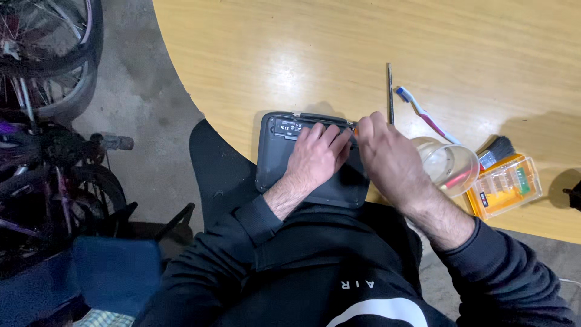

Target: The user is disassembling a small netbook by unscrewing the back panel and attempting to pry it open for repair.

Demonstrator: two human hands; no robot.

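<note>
**Two hands on a dark device at the desk edge**

A dark grey device (284, 163), flat and rectangular with rounded corners, lies back-up at the near edge of the wooden desk (302, 48), partly overhanging toward the person's lap. The left hand (315, 158) rests flat on the device with fingers spread and pressing down, gripping nothing. The right hand (387, 154) is just right of the left hand, at the device's far right corner, its fingers pinched around a small tool with an orange tip (356, 129); the tip meets the device's top edge.

Right of the device, partly behind the right hand, stands a clear plastic cup (451, 166). Beyond the cup lies a toothbrush (423, 112) with a white and red handle, and next to it, nearer the device, a thin dark rod (390, 91). Further right of the cup sits an orange case of bits (502, 184), with a black-bristled brush (497, 149) touching its far side.

Left of the device, off the desk, bicycles (48, 109) stand on the concrete floor (145, 97).
</note>
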